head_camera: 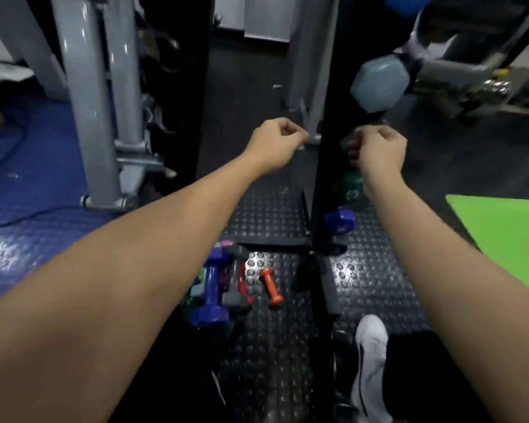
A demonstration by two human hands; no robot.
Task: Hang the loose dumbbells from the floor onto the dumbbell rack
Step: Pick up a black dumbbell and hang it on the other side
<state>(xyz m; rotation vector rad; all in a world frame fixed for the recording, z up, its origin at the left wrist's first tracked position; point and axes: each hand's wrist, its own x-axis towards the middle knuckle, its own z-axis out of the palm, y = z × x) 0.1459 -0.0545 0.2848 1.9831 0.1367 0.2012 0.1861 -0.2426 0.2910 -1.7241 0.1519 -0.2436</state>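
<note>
White shoe [370, 361] at bottom right on the black studded floor mat [269, 346]. Just ahead, loose dumbbells in a pile on the mat: a purple dumbbell [213, 288], a grey dumbbell [235, 282] touching its right side, a small orange dumbbell [271, 286] lying apart just to the right, a teal one partly hidden behind the purple (more colours under there, too blurred to sort). Green mat [507, 233] at right edge. Both bare forearms reach forward. The black dumbbell rack [319, 148] is an upright post between the two hands. On its right side, low to high: a blue dumbbell head [340, 220], a dark green dumbbell [348, 186], then a red dumbbell [352, 149] at the right hand [380, 149], whose fingers are curled over, seemingly round the red one, though the grip itself is hidden behind the knuckles. Left hand [275, 141] is left of the post, fingers curled into a loose fist, nothing visible inside it. Higher on the rack, a large pale blue-grey dumbbell head [379, 83]. Far left, grey machine frame [98, 111] on blue flooring [28, 184]; far right, more grey gym equipment, blurred.
</note>
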